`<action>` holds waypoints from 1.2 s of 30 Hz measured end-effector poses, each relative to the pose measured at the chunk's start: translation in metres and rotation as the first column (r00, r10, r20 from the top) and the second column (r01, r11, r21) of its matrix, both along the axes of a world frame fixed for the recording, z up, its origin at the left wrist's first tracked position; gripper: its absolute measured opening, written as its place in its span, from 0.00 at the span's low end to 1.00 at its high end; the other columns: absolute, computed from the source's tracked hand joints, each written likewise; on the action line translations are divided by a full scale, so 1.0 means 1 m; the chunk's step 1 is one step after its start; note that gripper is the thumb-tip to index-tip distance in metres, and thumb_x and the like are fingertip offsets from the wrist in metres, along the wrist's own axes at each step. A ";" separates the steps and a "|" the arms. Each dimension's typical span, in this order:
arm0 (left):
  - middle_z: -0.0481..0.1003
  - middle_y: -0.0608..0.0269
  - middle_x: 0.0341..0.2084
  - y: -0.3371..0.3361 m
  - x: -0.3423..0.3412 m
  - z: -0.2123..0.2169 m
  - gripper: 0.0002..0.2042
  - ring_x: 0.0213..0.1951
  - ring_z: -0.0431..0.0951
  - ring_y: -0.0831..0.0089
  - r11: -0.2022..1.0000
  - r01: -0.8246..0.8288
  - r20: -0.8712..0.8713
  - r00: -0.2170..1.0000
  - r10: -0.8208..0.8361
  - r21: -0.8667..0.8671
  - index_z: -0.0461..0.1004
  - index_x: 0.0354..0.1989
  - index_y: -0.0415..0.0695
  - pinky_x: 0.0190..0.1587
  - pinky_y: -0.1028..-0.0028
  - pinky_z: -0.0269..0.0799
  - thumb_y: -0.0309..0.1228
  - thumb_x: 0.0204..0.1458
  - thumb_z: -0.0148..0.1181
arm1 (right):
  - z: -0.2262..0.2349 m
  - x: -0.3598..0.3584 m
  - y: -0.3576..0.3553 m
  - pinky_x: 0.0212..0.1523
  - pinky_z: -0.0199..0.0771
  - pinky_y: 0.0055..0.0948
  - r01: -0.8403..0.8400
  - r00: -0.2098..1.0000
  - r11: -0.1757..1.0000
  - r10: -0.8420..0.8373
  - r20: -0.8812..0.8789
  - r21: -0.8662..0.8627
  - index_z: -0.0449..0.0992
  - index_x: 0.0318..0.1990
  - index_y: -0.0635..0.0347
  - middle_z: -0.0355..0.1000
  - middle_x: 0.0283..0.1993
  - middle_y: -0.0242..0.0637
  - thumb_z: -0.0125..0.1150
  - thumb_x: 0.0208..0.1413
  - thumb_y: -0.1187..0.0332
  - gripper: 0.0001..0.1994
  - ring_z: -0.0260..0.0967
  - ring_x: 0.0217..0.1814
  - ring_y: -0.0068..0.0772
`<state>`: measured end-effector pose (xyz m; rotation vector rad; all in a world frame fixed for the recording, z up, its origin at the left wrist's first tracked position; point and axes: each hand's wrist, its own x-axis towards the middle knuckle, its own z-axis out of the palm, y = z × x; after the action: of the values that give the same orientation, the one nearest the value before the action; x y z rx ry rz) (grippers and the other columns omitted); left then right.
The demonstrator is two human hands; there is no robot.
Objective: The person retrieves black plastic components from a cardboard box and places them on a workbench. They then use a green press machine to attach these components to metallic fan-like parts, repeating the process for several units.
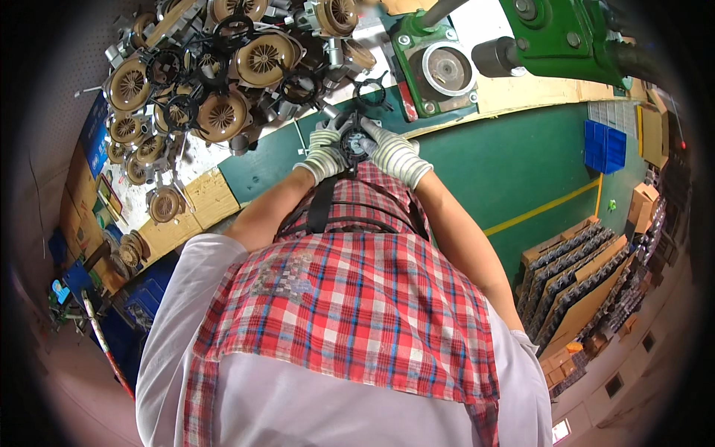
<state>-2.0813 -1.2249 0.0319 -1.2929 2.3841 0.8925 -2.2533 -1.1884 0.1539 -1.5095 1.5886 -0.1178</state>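
Close in front of my body, at the bench's near edge, both hands hold a round black ring-shaped part [355,141] with small arms and a greyish middle. My left hand [325,153], in a white-and-green striped glove, is closed on its left side. On the other side my right hand [395,155], gloved the same way, grips the part with thumb and fingers. Just beyond lies a loose black ring [370,93] with small arms. To the left is a heap of motors with brown finned round ends [266,61], several black rings [300,87] lying on top.
A green press [555,33] stands at the far right of the bench, with a round metal seat [447,68] on its base. Right, a blue bin [604,147] is beyond the green floor [491,171]. Cartons with dividers [573,276] stand lower right; a single motor [165,203] sits left.
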 end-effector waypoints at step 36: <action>0.61 0.51 0.59 0.036 0.023 -0.106 0.39 0.59 0.59 0.49 0.646 -0.339 -0.418 0.544 0.728 0.684 0.65 0.59 0.51 0.61 0.57 0.56 0.55 0.35 0.64 | 0.008 0.032 -0.003 0.43 0.75 0.45 -0.056 0.983 0.995 0.041 -0.180 -0.079 0.66 0.61 0.38 0.62 0.63 0.44 0.68 0.43 0.51 0.34 0.74 0.46 0.51</action>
<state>-2.0583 -1.1888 -0.0737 -1.7036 1.7863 2.4010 -2.2210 -1.1917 0.1618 -1.6619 1.7037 -0.0227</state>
